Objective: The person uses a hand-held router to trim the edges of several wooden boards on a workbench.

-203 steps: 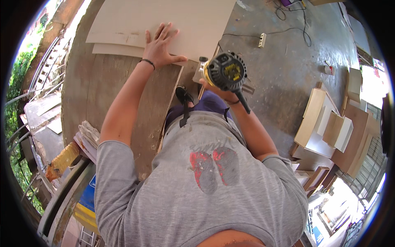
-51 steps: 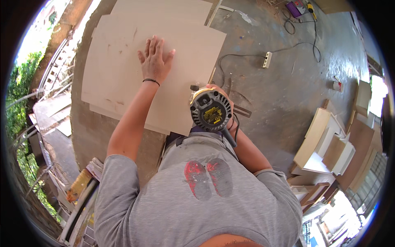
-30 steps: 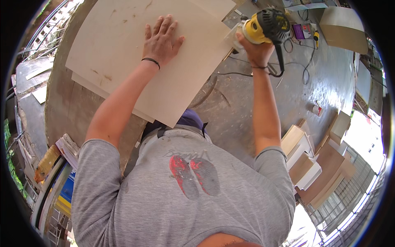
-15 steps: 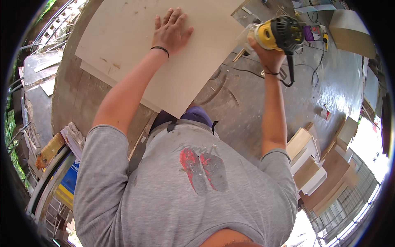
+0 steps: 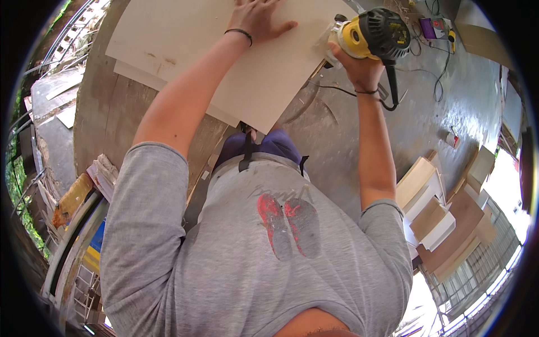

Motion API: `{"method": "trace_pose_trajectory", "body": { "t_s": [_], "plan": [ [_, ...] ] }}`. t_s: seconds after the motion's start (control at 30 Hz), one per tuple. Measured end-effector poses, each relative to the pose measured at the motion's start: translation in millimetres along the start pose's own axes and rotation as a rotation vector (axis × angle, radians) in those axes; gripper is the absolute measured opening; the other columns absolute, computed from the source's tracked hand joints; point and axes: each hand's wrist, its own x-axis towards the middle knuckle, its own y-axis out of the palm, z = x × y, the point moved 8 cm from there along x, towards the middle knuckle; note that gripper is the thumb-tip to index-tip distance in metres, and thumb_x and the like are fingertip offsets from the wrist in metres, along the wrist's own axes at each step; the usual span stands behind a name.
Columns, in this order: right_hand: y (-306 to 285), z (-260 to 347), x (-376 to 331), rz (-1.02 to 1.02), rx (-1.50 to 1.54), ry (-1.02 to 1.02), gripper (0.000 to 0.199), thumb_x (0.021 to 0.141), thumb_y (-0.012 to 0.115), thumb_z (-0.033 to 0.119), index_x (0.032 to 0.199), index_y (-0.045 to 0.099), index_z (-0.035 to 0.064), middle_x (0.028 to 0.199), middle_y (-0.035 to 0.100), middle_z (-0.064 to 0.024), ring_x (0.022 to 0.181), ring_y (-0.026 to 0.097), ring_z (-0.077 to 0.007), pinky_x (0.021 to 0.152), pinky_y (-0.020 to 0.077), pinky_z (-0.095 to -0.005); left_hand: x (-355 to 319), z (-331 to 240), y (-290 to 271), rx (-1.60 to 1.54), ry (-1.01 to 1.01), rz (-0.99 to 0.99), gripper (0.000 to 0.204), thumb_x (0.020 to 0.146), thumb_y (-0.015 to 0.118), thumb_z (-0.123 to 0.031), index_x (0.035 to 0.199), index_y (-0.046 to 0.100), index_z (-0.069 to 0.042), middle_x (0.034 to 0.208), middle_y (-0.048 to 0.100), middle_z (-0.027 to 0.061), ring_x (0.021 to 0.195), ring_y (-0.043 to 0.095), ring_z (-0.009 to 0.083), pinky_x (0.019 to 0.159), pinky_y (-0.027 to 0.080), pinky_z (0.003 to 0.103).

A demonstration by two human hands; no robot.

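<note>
My left hand [image 5: 257, 18] lies flat on a large pale board [image 5: 264, 78], thumb spread out to the right; its fingertips run out of the picture at the top. Wrapped around a yellow and black trim router [image 5: 382, 35], my right hand [image 5: 362, 68] holds it on its side at the board's right edge. The router's clear base faces the board, and its bit cannot be made out. From the router's lower end a black cord hangs past my wrist. A second pale board [image 5: 137, 76] shows beneath the first, both on a brown wooden worktop [image 5: 112, 121].
On the right stand several wooden boxes [image 5: 429, 196]. A purple box [image 5: 429, 28] and loose cables lie on the grey floor [image 5: 426, 126], with a small red and white item [image 5: 452, 139] nearer. Wood scraps [image 5: 104, 173] sit at the left.
The router has come closer to the board's right edge, its base now facing that edge. My left hand appears farther forward on the board, and the whole view has shifted slightly.
</note>
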Motion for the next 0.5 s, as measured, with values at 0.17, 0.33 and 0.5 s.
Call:
{"method": "trace_pose_trajectory", "body": {
  "t_s": [0.17, 0.33, 0.5],
  "plan": [
    [23.0, 21.8, -41.8, 0.076, 0.028, 0.035, 0.044, 0.067, 0.087, 0.016, 0.101, 0.065, 0.0020, 0.096, 0.068, -0.0055, 0.084, 0.065, -0.0142, 0.078, 0.0548, -0.0288, 1.0, 3.7, 2.5, -0.023, -0.023, -0.035, 0.078, 0.077, 0.061, -0.060, 0.136, 0.049, -0.009, 0.151, 0.035, 0.0113, 0.143, 0.025, 0.0260, 0.112, 0.016, 0.061],
    [46.2, 35.0, -94.4, 0.192, -0.162, -0.069, 0.043, 0.071, 0.085, 0.014, 0.107, 0.064, 0.0028, 0.101, 0.067, -0.0052, 0.089, 0.064, -0.0139, 0.080, 0.0531, -0.0296, 1.5, 1.3, -1.4, -0.002, -0.044, -0.043, 0.076, 0.077, 0.062, -0.059, 0.135, 0.050, -0.012, 0.151, 0.036, 0.0078, 0.143, 0.026, 0.0238, 0.113, 0.016, 0.060],
    [62.6, 13.4, -166.8, 0.139, -0.048, 0.102, 0.054, 0.074, 0.083, 0.023, 0.120, 0.058, 0.0080, 0.107, 0.064, -0.0043, 0.097, 0.060, -0.0151, 0.087, 0.0495, -0.0314, 6.1, -2.6, 3.3, 0.014, -0.052, -0.033, 0.076, 0.078, 0.062, -0.060, 0.135, 0.050, -0.013, 0.151, 0.036, 0.0067, 0.143, 0.027, 0.0230, 0.113, 0.016, 0.061]
  ]
}}
